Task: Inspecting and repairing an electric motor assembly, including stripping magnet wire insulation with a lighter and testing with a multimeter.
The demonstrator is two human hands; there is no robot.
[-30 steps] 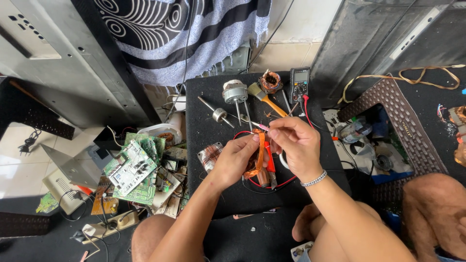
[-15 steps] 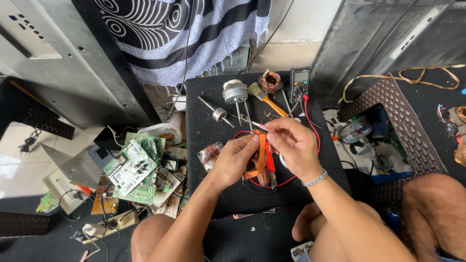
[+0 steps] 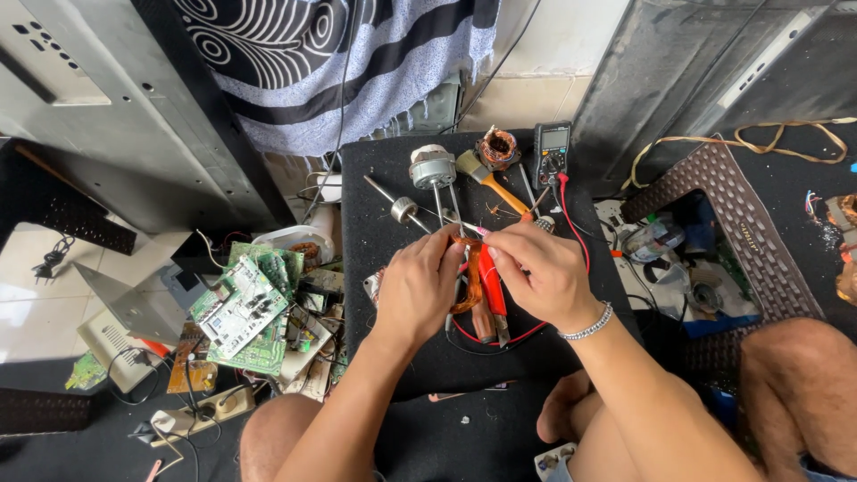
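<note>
At far left, a grey metal panel (image 3: 80, 80) is cut off by the frame edge, and a black plug with cord (image 3: 49, 259) lies on the tiled floor. Further right, a heap of green circuit boards (image 3: 245, 312) covers other parts; at least three boards can be counted, and what lies beneath is hard to make out. A white power strip (image 3: 210, 406) sits at the foot of the heap. The black counter (image 3: 375, 196) carries one small motor (image 3: 431, 166) with a shaft, one loose shaft with a disc (image 3: 402, 210), one brush with a yellow handle (image 3: 486, 178), one copper-wound stator (image 3: 498, 147) and one dark multimeter (image 3: 551, 152) with a screen; its label is too small to read. The left hand (image 3: 415, 290) is closed on the copper coil (image 3: 469, 281), which is held upright above the middle of the counter, between both hands. The right hand (image 3: 536, 272), wearing a beaded bracelet (image 3: 585, 323), has thumb and fingers pinched together at the coil's top; what they pinch is too fine to tell. Red-handled pliers (image 3: 493, 299) lie beneath, partly hidden by the hands. One red lead (image 3: 576, 232) runs from the multimeter. At right, a brown woven stool (image 3: 745, 223) shelters a cluttered tray of unclear items.
</note>
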